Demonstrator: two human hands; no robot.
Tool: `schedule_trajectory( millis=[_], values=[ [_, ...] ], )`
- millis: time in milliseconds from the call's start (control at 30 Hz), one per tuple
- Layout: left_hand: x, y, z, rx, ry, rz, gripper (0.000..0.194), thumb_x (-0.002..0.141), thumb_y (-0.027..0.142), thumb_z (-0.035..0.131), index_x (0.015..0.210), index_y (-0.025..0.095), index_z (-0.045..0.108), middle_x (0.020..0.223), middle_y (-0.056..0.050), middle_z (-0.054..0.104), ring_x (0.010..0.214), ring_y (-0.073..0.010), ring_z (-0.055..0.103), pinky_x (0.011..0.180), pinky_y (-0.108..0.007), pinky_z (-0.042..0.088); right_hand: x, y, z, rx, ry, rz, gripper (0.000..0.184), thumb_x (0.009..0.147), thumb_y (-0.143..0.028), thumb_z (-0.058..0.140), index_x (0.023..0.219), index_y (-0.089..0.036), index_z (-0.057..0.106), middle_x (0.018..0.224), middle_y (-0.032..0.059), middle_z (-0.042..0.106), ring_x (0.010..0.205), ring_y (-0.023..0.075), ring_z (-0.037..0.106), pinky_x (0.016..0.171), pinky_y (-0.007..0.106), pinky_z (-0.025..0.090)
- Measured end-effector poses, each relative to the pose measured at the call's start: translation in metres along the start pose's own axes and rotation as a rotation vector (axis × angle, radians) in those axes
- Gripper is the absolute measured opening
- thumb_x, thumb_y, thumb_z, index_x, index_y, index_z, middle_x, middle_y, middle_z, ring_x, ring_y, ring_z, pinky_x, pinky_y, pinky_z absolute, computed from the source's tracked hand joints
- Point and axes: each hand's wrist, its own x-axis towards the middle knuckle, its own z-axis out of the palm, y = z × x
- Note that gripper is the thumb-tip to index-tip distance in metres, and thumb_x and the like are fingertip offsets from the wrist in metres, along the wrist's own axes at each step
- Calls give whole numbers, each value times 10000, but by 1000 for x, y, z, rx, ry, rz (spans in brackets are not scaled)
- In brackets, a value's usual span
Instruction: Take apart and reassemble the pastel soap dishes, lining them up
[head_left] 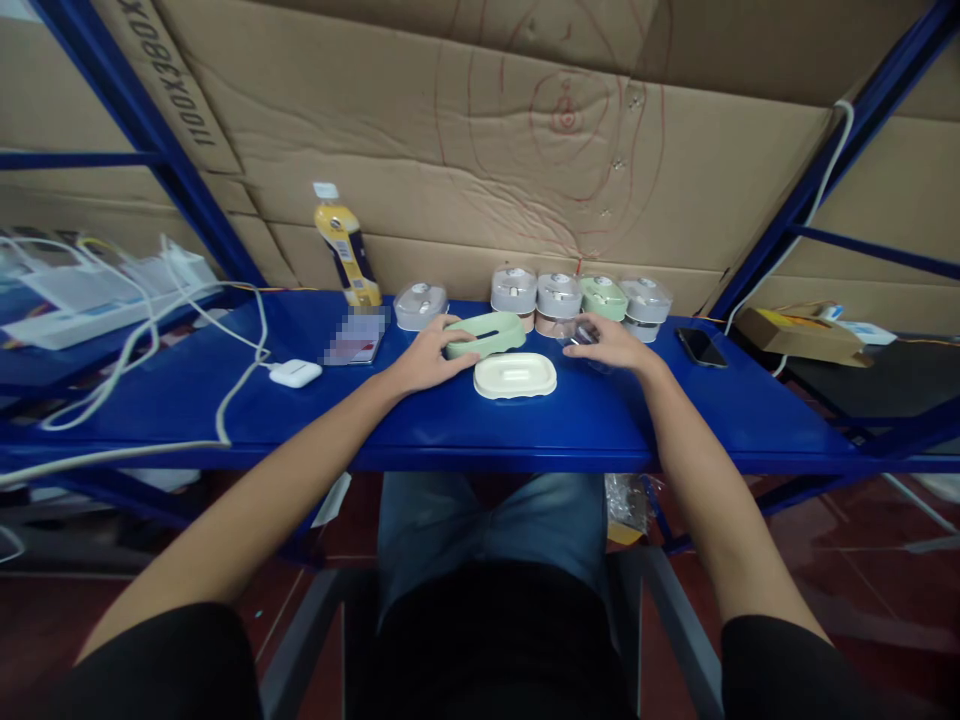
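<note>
My left hand point(437, 355) grips the near-left end of a light green oval plastic shell point(504, 336) that has a dark slot in its middle. Just in front of the shell, a cream oval piece point(515, 376) with a raised centre lies on the blue table. Over to the right, my right hand point(611, 345) has its fingers closed round a clear plastic lid point(583, 334), which is partly blurred. Behind both hands stand several small containers with clear domed lids, among them a grey one point(421, 305), a green one point(604, 298) and another grey one point(646, 305).
On the blue table point(450, 430), a yellow drink bottle point(346, 245), a pixelated flat item point(356, 335) and a white earbud case point(295, 373) lie or stand to the left. A phone point(701, 346) and an open cardboard box point(802, 335) are at right. White cables point(225, 400) cross the left side.
</note>
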Motion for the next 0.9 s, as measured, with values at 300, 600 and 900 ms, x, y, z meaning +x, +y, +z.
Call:
schedule_trajectory(
  millis=[300,600,900],
  values=[
    [0,-21,3,53,4,-134,590,785,755,807,1024,216,823,1305,-143,645,1346,-426,651,1267,-632,481,6,18,2,-104,-103,-31,925,603,-538,1033,1426,-203,776,1400,172,803,1280,433,761,1135,621,606],
    [4,-7,1,7,112,-87,462,802,625,849,1002,232,713,1336,-132,673,1328,-376,656,1236,-588,503,3,15,-8,-200,-118,59,1051,579,-541,1051,1501,-154,727,1434,213,785,1306,473,752,1144,617,603],
    [0,55,20,-148,-53,62,810,753,639,907,1375,211,616,1413,-159,728,1306,-412,712,1157,-578,565,-10,-10,-10,52,132,-223,850,757,-647,916,1489,-249,751,1554,145,726,1419,410,680,1231,618,532]
  ],
)
